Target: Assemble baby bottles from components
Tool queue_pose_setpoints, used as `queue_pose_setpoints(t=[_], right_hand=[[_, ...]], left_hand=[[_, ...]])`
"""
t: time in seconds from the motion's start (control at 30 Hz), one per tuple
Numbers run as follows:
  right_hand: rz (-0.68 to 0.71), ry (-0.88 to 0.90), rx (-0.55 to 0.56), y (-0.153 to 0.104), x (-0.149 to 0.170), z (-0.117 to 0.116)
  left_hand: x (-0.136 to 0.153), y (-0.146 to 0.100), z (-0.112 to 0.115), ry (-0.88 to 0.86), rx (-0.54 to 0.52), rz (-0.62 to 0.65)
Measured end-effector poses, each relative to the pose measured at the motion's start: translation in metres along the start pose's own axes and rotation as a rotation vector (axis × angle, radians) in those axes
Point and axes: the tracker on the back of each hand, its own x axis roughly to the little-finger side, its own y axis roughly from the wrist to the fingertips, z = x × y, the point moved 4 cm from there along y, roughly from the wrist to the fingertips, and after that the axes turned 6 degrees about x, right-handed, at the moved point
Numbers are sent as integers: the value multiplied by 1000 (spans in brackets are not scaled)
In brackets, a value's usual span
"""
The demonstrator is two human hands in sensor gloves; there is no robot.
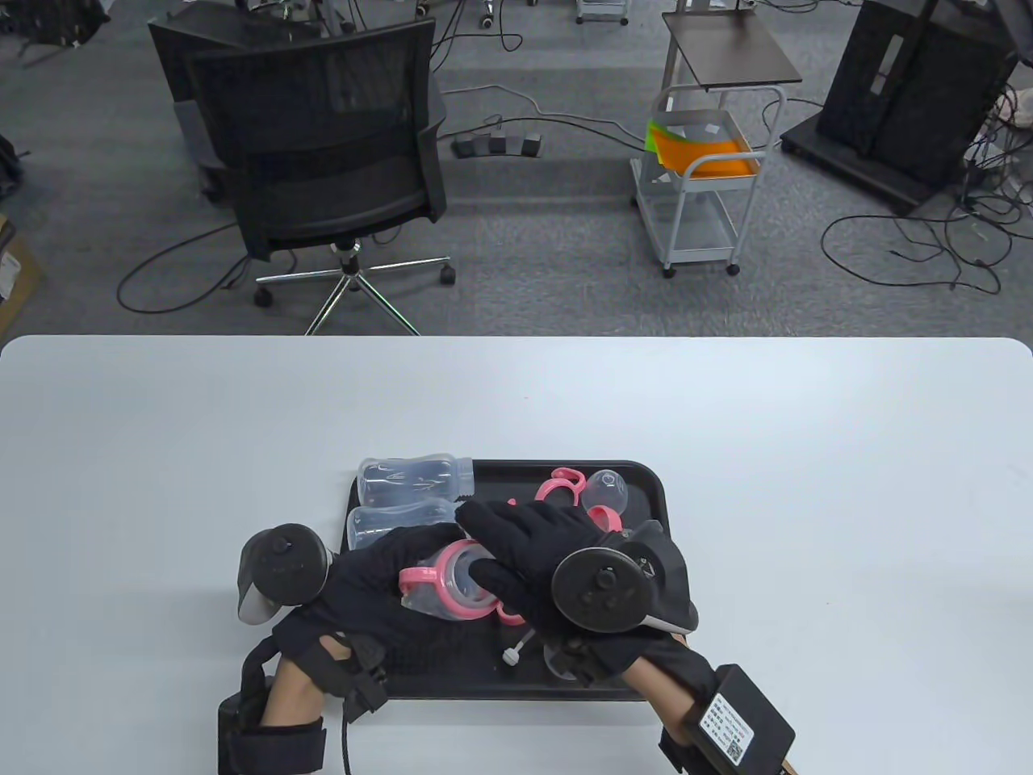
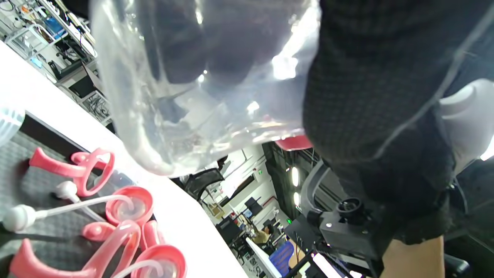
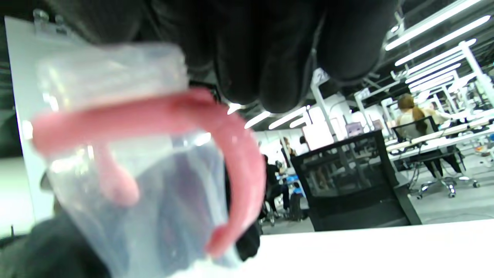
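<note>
My left hand point(image 1: 379, 577) grips a clear baby bottle point(image 1: 424, 599) above the black tray point(image 1: 646, 492); the bottle fills the left wrist view point(image 2: 200, 88). A pink handle ring point(image 1: 440, 577) sits on the bottle's neck, seen close in the right wrist view point(image 3: 231, 127). My right hand point(image 1: 524, 557) lies over the bottle's top, fingers touching the ring. Two more clear bottles point(image 1: 411, 478) point(image 1: 387, 525) lie on the tray's left. Pink handle rings point(image 1: 561, 487), a clear cap point(image 1: 607, 488) and a white-tipped straw point(image 1: 516, 648) lie on the tray.
Pink rings point(image 2: 127, 204) and straws point(image 2: 23, 216) lie on the tray mat under my left wrist. The white table point(image 1: 807, 484) stretches around the tray. A black office chair point(image 1: 323, 161) and a white cart point(image 1: 702, 178) stand beyond the far edge.
</note>
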Motion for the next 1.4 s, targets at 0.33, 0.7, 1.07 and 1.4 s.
queue_pose_setpoints(t=[0.33,0.7,1.07,1.4], right_hand=[[-34,-47,37,-1,13,30],[-198,-374,-241,-39,92,-2],[-368,-677,-433,-63,130,-55],[-397,-826,-541,-66,142,-99]], left_hand=[[18,-9,-13,-59,-90,-49],[18,-13,-19,-69,-131,-54],[20,-14,-19,-61,-128,-87],[20,-15,-20,-62,-120,-104]])
